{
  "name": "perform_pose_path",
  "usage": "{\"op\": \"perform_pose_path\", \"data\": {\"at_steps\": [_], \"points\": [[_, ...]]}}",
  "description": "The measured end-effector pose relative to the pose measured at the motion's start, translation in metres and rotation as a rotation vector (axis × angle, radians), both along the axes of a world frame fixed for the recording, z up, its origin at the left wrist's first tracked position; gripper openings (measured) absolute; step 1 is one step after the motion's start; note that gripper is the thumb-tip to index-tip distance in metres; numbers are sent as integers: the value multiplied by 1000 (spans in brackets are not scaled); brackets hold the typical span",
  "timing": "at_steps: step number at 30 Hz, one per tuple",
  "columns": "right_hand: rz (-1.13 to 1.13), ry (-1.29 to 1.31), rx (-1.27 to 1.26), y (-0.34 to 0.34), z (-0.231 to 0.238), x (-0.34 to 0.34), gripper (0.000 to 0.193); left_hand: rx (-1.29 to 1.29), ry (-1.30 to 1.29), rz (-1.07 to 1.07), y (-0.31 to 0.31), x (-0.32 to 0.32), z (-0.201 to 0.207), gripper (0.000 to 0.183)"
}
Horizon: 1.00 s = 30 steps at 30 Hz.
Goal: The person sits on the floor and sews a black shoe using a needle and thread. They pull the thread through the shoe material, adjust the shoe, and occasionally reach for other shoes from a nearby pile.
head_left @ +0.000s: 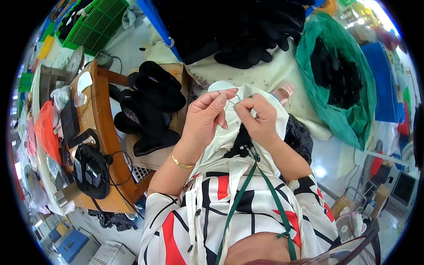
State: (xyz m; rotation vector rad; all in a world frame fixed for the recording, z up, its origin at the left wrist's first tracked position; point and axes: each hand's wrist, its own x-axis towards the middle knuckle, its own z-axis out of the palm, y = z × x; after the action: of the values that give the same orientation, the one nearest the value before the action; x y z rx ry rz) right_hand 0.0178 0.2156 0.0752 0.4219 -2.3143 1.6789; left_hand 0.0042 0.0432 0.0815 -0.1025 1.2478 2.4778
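Note:
Above my lap, my left hand (207,115) and my right hand (257,118) are close together but apart, each in a pinch. A thin dark line shows between the fingertips; whether it is thread or a needle I cannot make out. Below them, a white cloth (214,143) covers my lap, with small black pieces (240,143) lying on it. A green cord (240,194) runs down from my neck to those black pieces, and what hangs at its end is unclear.
Black padded fabric pieces (152,101) are heaped on a cardboard box (176,73) at the left. A blue bin (161,28) of black pieces stands ahead. A green plastic bag (322,95) is at the right. On the wooden table (106,132) lies a black bag (90,172).

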Motion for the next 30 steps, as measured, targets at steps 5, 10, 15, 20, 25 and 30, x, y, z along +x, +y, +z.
{"op": "perform_pose_path", "data": {"at_steps": [5,10,15,20,25,30], "points": [[129,-283,-216,7,-35,9,7,172,-65,39,-6,3,-18,16],[137,-693,-632,26,-54,18,21,76,-110,146,-21,9,-44,14],[122,-925,-778,32,-59,21,23,-89,-237,-7,5,23,-51,11],[90,-901,-860,32,-59,25,22,-380,-138,-166,33,24,-55,16],[50,-945,-902,33,-62,25,19,-365,-122,-265,34,25,-63,17],[60,-993,-898,34,-66,26,16,-378,-132,-290,33,24,-61,16]]}}
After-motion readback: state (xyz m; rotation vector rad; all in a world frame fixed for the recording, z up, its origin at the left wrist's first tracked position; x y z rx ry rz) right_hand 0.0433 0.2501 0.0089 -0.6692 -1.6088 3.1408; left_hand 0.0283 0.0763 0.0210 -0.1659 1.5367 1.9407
